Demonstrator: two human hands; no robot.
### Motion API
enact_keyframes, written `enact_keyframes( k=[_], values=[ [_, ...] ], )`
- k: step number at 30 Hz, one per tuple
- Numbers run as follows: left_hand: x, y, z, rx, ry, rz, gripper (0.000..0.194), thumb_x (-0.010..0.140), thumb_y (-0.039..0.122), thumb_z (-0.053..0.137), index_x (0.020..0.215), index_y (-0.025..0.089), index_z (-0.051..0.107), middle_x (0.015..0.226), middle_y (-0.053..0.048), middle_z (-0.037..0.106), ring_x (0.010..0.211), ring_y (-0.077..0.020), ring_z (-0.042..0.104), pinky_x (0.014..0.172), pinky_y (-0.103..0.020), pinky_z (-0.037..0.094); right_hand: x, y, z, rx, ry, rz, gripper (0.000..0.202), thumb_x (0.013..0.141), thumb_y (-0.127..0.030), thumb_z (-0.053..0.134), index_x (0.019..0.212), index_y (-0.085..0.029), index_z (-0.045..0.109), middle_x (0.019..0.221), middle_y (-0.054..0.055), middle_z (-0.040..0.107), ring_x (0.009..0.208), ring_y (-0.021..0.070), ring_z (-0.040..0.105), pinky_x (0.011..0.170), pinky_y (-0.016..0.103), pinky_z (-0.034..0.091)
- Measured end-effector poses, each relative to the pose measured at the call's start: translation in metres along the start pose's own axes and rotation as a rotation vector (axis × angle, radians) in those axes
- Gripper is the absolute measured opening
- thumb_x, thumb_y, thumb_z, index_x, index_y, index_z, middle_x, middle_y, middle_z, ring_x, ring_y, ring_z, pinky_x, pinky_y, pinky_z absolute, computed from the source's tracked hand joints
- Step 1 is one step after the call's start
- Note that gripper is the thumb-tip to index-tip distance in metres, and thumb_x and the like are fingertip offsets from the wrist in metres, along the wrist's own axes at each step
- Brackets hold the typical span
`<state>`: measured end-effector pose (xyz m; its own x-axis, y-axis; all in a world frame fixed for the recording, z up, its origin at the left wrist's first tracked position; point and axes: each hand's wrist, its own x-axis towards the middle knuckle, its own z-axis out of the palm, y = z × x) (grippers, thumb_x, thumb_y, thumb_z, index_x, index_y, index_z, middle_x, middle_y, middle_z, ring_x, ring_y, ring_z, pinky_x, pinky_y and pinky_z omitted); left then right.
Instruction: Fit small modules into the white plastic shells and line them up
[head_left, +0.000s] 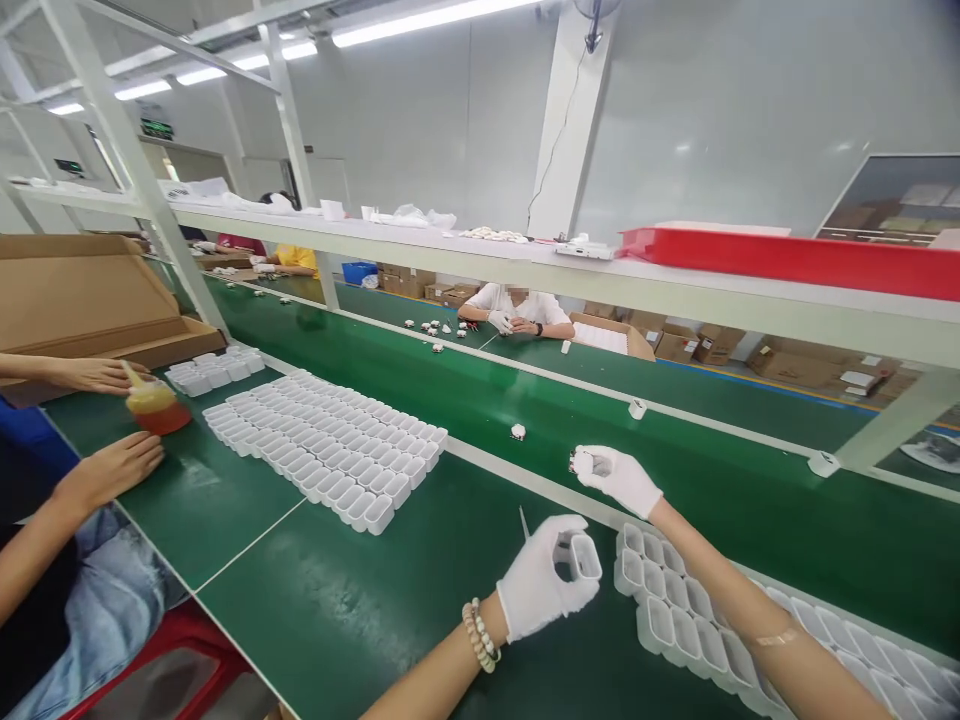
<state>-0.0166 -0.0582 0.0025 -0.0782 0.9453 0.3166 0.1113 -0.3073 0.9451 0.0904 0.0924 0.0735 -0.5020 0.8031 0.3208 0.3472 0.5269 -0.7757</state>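
My left hand [541, 585], in a white glove with a beaded bracelet at the wrist, grips a small white plastic cup [586, 557] between thumb and fingers. The cup's oval opening faces me. A thin pointed tool [524, 522] shows behind that hand; I cannot tell whether it is held. Over the green belt, my right hand [616, 480], also gloved, pinches a small white part with dark bits [581, 463]. Rows of white cups [664, 590] stand below my right forearm. Another small white part [518, 432] lies on the belt to the left of my right hand.
A large block of white cups [322, 440] covers the bench at left. Beside it, a co-worker's hands are near a glue bottle [157, 405]. Another person sits across the belt. A shelf [480, 248] with a red tray [787, 258] spans above.
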Motion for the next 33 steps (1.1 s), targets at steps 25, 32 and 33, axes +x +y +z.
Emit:
enact_keyframes(
  k=[25, 32, 33],
  values=[
    [-0.009, 0.019, -0.012, 0.563, -0.150, 0.360, 0.056, 0.084, 0.017, 0.064, 0.134, 0.026, 0.041, 0.122, -0.009, 0.061, 0.113, -0.0220, 0.058, 0.097, -0.038, 0.051, -0.128, -0.029, -0.052, -0.179, -0.363, 0.077, 0.021, 0.077, -0.022, 0.061, 0.096, -0.029, 0.066, 0.098, 0.001, 0.073, 0.094, 0.0235, 0.068, 0.076, 0.033, 0.056],
    [-0.009, 0.017, -0.012, 0.567, -0.177, 0.344, 0.057, 0.086, 0.022, 0.063, 0.136, 0.028, 0.037, 0.124, -0.008, 0.061, 0.113, -0.0226, 0.058, 0.094, -0.038, 0.052, -0.130, -0.034, -0.052, -0.239, -0.412, 0.147, 0.024, 0.081, -0.025, 0.060, 0.104, -0.030, 0.064, 0.095, 0.000, 0.073, 0.081, 0.0208, 0.068, 0.073, 0.033, 0.054],
    [-0.009, 0.017, -0.013, 0.574, -0.182, 0.343, 0.057, 0.085, 0.022, 0.063, 0.136, 0.028, 0.037, 0.123, -0.009, 0.061, 0.112, -0.0229, 0.059, 0.094, -0.039, 0.052, -0.131, -0.034, -0.052, -0.258, -0.402, 0.149, 0.025, 0.081, -0.025, 0.060, 0.104, -0.030, 0.064, 0.094, 0.000, 0.073, 0.080, 0.0210, 0.068, 0.072, 0.033, 0.054]
  ],
)
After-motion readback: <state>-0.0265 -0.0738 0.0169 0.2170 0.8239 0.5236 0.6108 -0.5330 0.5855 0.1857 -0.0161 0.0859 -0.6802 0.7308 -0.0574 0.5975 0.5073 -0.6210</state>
